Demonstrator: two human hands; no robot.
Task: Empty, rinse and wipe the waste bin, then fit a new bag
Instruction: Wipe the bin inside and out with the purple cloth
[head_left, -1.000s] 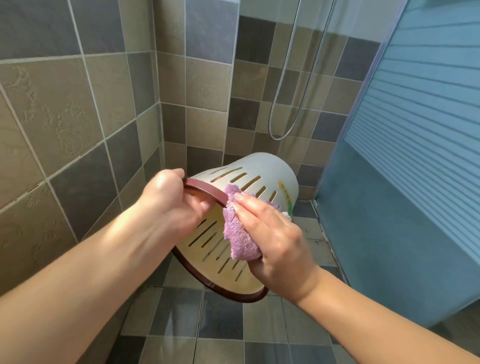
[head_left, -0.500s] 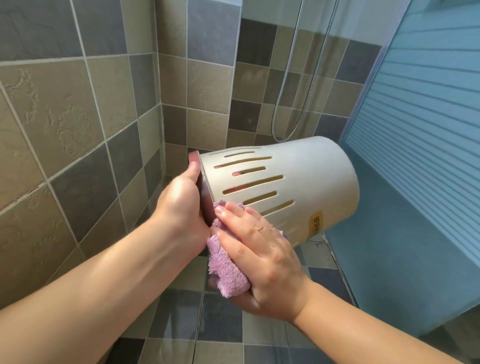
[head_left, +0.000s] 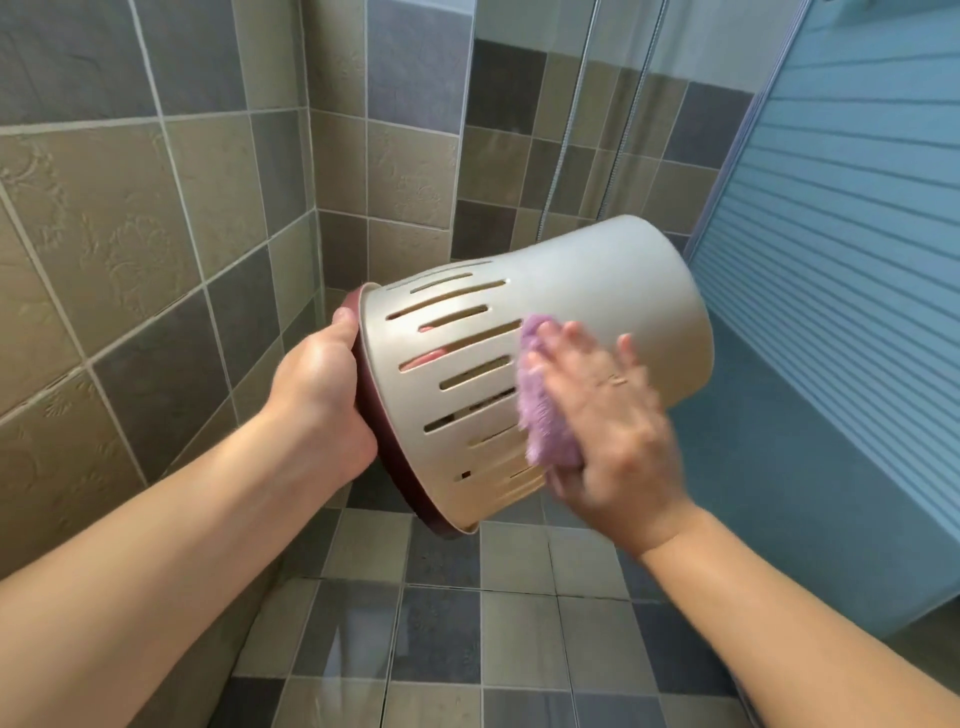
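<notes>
Head view: tiled shower corner, grey/tan wall tiles left and behind, blue slatted panel closing off the right, grey tiled floor below. Shower hose hangs down the back wall, well apart from the work. Cream plastic waste bin with slotted sides is held in mid-air on its side, base pointing up-right toward the panel, dark red rim at lower left, mouth facing the left wall. Clear air all round the bin; base edge is near the panel, not touching. Left hand is clamped on the rim, thumb on the outside, fingers showing through the slots. Right hand, motion-blurred, is spread flat and pins a purple fluffy cloth against the bin's side wall at the slot ends.
</notes>
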